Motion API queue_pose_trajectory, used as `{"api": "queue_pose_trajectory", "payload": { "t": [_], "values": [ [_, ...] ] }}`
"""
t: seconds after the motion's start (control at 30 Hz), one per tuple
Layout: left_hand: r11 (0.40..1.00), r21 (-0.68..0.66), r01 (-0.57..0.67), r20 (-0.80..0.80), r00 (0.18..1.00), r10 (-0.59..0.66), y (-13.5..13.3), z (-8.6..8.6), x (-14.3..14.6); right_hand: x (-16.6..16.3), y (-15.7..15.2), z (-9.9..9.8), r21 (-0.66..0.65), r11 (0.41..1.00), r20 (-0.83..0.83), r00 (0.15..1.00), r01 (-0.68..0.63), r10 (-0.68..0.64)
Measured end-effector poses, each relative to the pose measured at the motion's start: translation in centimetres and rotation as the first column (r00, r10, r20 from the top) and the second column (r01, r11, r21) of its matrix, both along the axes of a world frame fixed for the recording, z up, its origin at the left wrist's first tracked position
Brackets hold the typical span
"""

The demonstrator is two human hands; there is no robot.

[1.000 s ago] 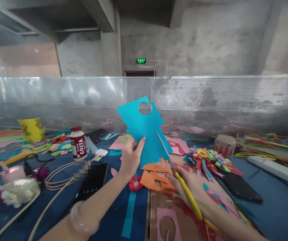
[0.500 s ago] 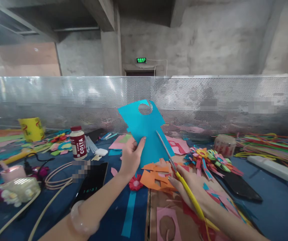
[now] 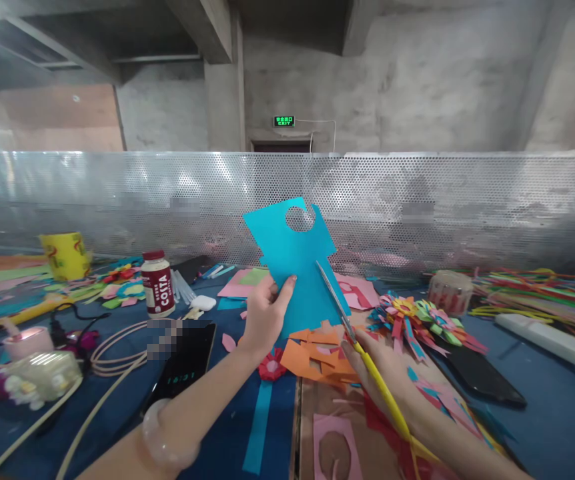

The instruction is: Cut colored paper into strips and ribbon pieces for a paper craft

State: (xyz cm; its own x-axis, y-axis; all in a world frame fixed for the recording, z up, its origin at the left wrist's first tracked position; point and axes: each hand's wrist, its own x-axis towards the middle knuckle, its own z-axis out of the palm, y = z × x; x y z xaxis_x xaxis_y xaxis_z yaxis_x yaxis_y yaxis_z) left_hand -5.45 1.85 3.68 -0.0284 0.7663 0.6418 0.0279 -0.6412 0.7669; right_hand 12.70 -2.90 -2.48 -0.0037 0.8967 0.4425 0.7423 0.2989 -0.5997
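A sheet of blue paper (image 3: pixel 292 250) stands raised before me, with a round hole near its top edge and notched sides. My left hand (image 3: pixel 266 310) pinches its lower left part, thumb in front. In my right hand (image 3: pixel 375 363) is a pair of scissors (image 3: pixel 335 293) with yellow handles. Their blades point up and left, look closed together, and overlap the paper's right part; whether they touch it I cannot tell. Orange paper scraps (image 3: pixel 312 357) lie below the sheet. A red paper flower (image 3: pixel 271 367) on a blue strip (image 3: pixel 257 427) lies below my left hand.
To the left are a phone (image 3: pixel 182 367), a Costa bottle (image 3: pixel 158 285), coiled cables (image 3: pixel 112 347) and a yellow tape roll (image 3: pixel 65 257). On the right lie paper flowers (image 3: pixel 412 317), a black phone (image 3: pixel 485 377) and a white glue gun-like long object (image 3: pixel 550 340). A perforated metal panel (image 3: pixel 167 193) stands behind.
The blue paper has shifted slightly right in the view, together with my left hand. The scissors have barely moved, and both hands keep their holds.
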Motion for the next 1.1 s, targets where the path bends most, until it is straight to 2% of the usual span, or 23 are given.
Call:
{"api": "queue_pose_trajectory", "payload": {
  "t": [0.33,0.53,0.7,0.8,0.93,1.03,1.1],
  "values": [
    [0.999,0.026,-0.021,0.001,1.0,0.021,-0.3,0.1,0.2,0.1,-0.3,0.8,-0.014,0.999,-0.028,0.999,-0.033,0.033],
    [1.0,0.014,-0.014,0.017,1.0,0.014,-0.4,0.1,0.3,0.0,-0.3,0.7,-0.022,0.999,-0.01,1.0,-0.024,0.024],
    [1.0,0.025,0.0,0.064,0.998,-0.001,0.7,0.0,-0.4,-0.5,-1.1,1.3,-0.067,0.996,0.02,0.998,-0.063,0.064],
    [1.0,0.002,0.027,0.059,0.998,-0.027,2.4,0.6,-1.7,-0.8,-2.1,2.2,-0.103,0.991,0.078,0.992,-0.087,0.096],
    [0.994,-0.084,0.066,0.057,0.997,-0.061,4.4,2.2,-4.6,-0.2,-3.0,3.4,-0.139,0.987,0.316,0.94,-0.085,0.126],
    [0.973,-0.218,0.074,-0.023,0.996,-0.081,4.9,3.2,-7.1,1.4,-2.5,3.7,-0.26,0.96,0.41,0.888,-0.103,0.206],
    [0.955,-0.284,0.087,-0.08,0.99,-0.115,4.9,3.6,-8.5,2.7,-1.5,3.6,-0.34,0.926,0.38,0.877,-0.163,0.294]
  ]
}}
